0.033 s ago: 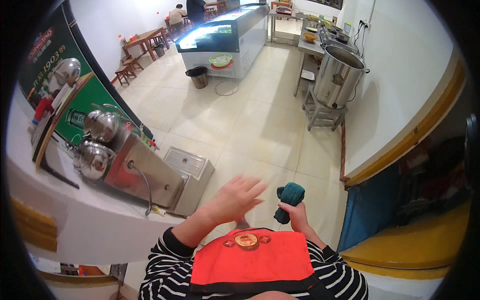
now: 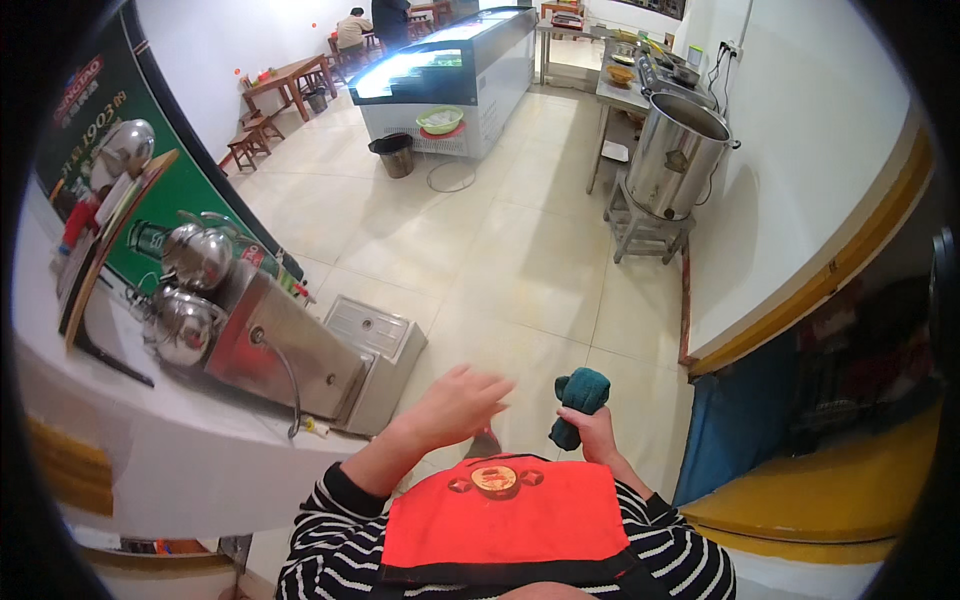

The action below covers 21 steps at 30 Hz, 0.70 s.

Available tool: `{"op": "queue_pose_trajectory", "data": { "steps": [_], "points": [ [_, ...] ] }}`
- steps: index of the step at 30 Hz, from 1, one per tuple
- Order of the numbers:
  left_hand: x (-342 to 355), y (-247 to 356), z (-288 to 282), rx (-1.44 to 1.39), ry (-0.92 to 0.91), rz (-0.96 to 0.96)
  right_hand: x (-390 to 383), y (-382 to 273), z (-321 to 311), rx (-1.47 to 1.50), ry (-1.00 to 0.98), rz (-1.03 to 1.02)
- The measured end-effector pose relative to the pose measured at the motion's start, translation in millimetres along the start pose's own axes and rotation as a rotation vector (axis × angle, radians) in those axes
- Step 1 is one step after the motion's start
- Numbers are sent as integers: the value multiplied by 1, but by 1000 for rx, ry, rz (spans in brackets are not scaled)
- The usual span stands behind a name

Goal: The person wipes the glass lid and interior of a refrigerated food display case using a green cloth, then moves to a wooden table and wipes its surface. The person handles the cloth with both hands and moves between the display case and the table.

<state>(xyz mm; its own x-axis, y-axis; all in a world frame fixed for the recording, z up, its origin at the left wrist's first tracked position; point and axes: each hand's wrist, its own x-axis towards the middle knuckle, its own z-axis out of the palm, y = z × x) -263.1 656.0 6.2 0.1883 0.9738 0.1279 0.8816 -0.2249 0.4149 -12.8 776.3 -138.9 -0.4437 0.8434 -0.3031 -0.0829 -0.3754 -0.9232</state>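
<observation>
Between four and five o'clock, I see the right hand with its grip clamped on a bunched dark-green cloth. At six, the left hand hangs beside it, grip apart, fingers blurred; a tall steel pot stands near two.

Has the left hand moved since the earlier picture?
Yes, slightly: judged against the big metal pot, the left hand has shifted left and down in the picture, away from it.
</observation>
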Motion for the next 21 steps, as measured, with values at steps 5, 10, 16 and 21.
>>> {"op": "queue_pose_trajectory", "data": {
  "steps": [5, 10, 16, 21],
  "points": [
    [-41, -139, 81, -344, -236, -450, 86, -30, 0, -68, 149, 8],
    [-3, -222, 88, -774, -157, -585, 182, -74, 47, -40, 174, 20],
    [142, -309, 21, -358, -269, -326, 291, -105, 132, -62, -65, 17],
    [220, -316, -21, -1669, -184, -274, 366, -118, 157, -146, -117, -13]
  ]
}}
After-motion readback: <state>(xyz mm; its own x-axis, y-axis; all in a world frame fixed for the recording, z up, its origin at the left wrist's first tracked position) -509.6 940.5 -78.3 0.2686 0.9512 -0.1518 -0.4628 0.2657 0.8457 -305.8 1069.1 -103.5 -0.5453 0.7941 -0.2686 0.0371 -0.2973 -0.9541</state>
